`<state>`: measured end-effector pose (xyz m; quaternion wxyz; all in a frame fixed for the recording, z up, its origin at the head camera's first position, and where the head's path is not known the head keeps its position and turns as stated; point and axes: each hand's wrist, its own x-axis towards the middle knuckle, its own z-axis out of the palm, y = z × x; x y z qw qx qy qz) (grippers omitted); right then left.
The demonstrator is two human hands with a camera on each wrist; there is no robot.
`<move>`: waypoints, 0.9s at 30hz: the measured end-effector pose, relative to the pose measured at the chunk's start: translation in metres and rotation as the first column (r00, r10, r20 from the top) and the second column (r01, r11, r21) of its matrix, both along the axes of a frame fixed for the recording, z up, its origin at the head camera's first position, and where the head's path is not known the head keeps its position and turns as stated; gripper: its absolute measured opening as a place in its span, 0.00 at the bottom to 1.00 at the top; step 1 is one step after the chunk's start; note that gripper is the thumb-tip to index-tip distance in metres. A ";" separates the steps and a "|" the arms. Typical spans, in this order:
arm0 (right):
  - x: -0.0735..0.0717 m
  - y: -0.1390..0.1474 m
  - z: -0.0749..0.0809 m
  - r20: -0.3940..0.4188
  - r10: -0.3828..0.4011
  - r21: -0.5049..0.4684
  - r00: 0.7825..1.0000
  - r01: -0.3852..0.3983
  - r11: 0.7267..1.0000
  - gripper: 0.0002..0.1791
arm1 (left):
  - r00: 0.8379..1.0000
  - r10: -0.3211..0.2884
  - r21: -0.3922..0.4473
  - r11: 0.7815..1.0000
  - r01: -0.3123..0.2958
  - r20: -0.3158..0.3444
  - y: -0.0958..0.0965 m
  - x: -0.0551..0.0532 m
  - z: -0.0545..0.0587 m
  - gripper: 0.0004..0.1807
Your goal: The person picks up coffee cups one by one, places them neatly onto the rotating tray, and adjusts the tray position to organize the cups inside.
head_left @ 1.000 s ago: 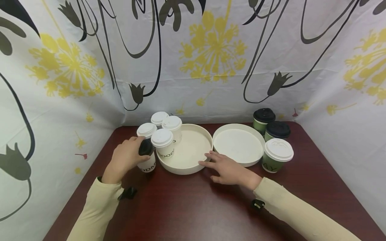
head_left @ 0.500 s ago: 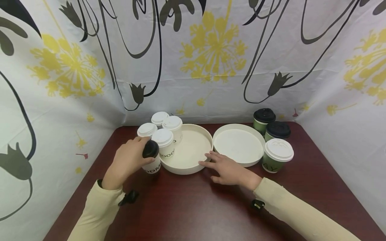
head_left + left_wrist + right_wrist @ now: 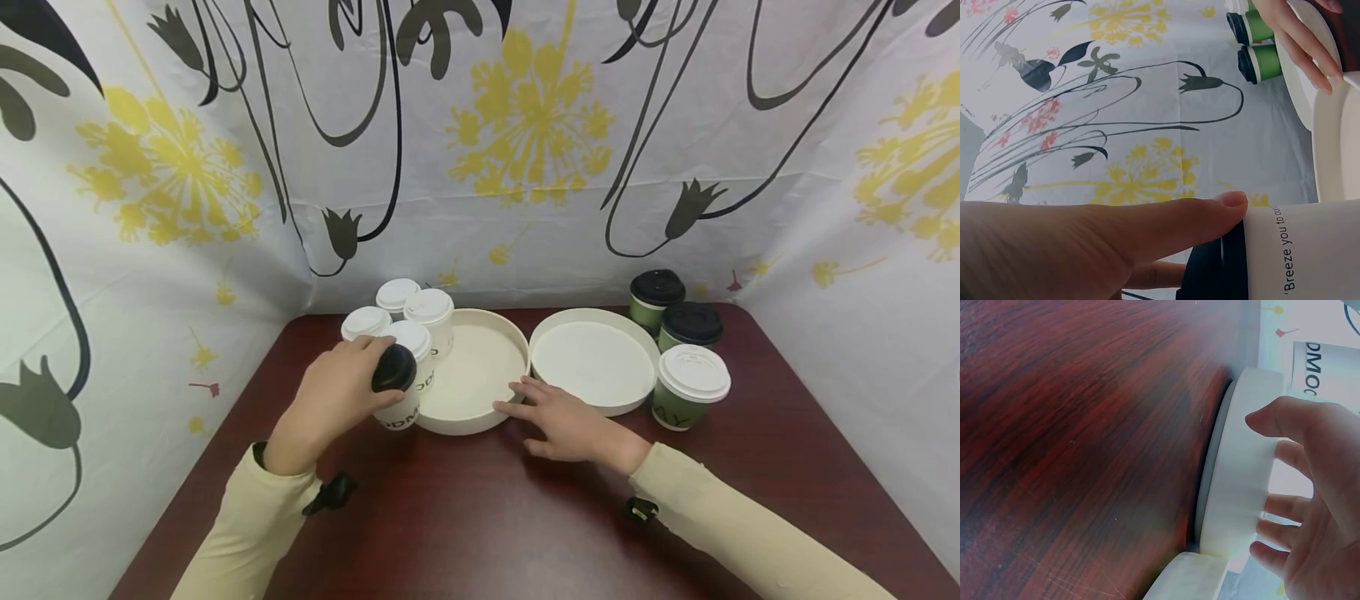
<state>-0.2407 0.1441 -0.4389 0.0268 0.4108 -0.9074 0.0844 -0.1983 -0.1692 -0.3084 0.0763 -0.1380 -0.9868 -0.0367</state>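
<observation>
My left hand (image 3: pixel 330 392) grips a white paper cup (image 3: pixel 399 411) by its black lid, just left of the cream round tray (image 3: pixel 480 371). In the left wrist view the thumb lies across the join between lid and cup (image 3: pixel 1304 250). Two white-lidded cups, one nearer (image 3: pixel 414 337) and one behind it (image 3: pixel 428 307), overlap the tray's left side. My right hand (image 3: pixel 558 421) has its fingers spread at that tray's near right rim. The right wrist view shows the fingertips over the rim and the thumb beside the outer wall (image 3: pixel 1238 475).
Another round tray (image 3: pixel 592 362) touches the cream one on the right. Beside it stand green cups, two black-lidded ones (image 3: pixel 691 323) at the back and a white-lidded one (image 3: pixel 692 379) in front. More white-lidded cups (image 3: pixel 366 323) stand back left. Patterned cloth (image 3: pixel 480 233) borders the table.
My left hand has carried the black-lidded cup to the right, so it now covers part of the nearest white-lidded cup and the tray's left rim. My right hand has stayed in place.
</observation>
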 end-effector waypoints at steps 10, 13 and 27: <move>0.000 0.000 0.000 -0.006 0.001 0.003 1.000 -0.001 1.000 0.36 | 0.998 -0.058 0.014 0.998 0.058 -0.010 0.013 -0.006 0.002 0.41; 0.001 0.000 0.000 -0.006 0.001 0.003 1.000 0.000 1.000 0.36 | 0.997 -0.071 0.027 0.997 0.071 -0.012 0.016 -0.010 0.001 0.42; 0.001 0.000 -0.002 -0.011 -0.001 0.006 1.000 0.001 1.000 0.36 | 0.991 -0.130 0.019 0.991 0.130 -0.012 0.030 -0.025 -0.004 0.43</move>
